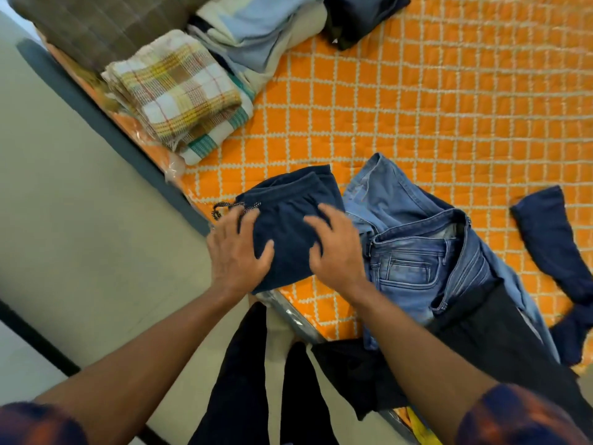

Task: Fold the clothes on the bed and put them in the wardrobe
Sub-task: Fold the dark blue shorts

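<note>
A folded dark navy garment with a speckled drawstring lies at the near edge of the orange checked bed. My left hand rests on its left side with fingers spread. On its right side my right hand presses flat, fingers spread too. Unfolded blue jeans lie just right of it. A black garment lies over the jeans' lower part. Farther right sits a loose navy piece.
Folded checked towels are stacked at the bed's left edge, with light blue and cream clothes behind them and a dark garment at the top. A brown checked pillow lies far left. The floor runs along the left.
</note>
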